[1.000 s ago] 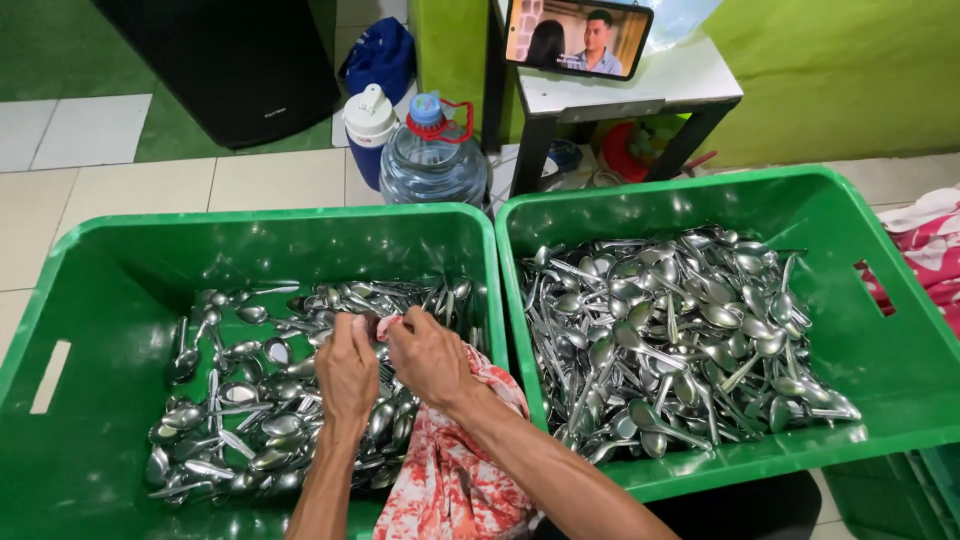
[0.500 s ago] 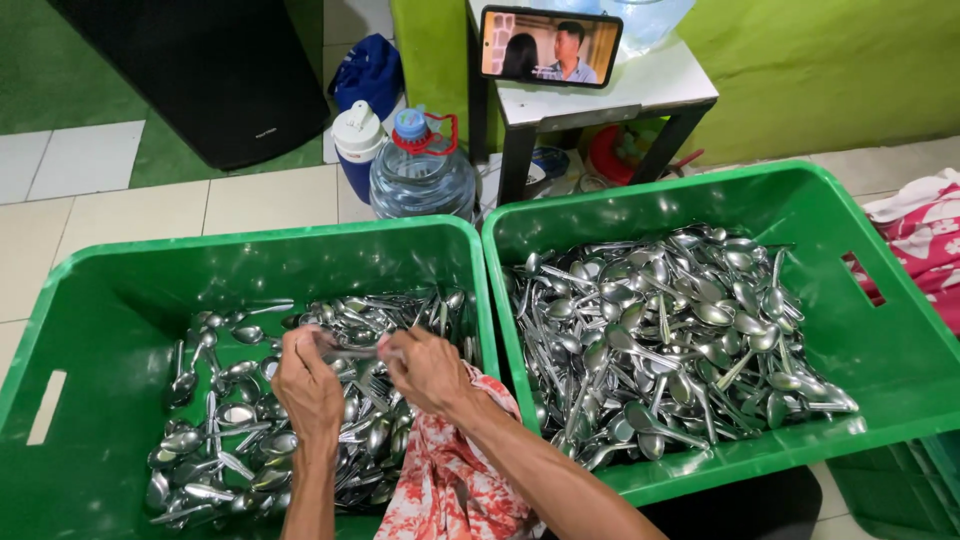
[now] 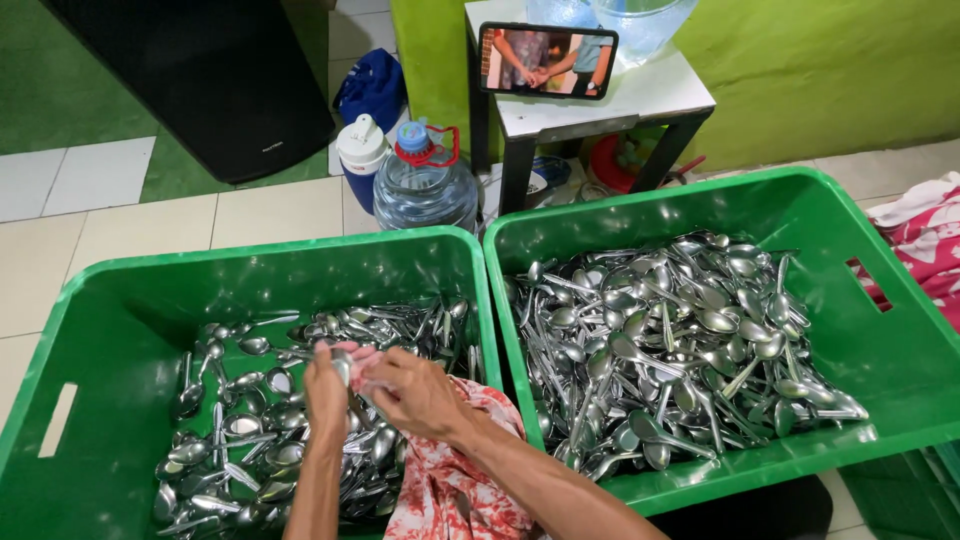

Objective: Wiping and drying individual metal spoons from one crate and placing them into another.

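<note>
Above the left green crate point(image 3: 120, 300), a single metal spoon point(image 3: 343, 366) is gripped by the closed fingers of the left hand point(image 3: 325, 395). The right hand point(image 3: 415, 392) is curled around a red-and-white patterned cloth point(image 3: 455, 480), which is pressed against the spoon. Loose spoons point(image 3: 250, 430) are heaped beneath both hands. A fuller pile of spoons point(image 3: 680, 340) is contained in the right green crate point(image 3: 900, 340), just beside.

A single head camera looks steeply down, close over two green crates point(image 3: 480, 260) on the floor
</note>
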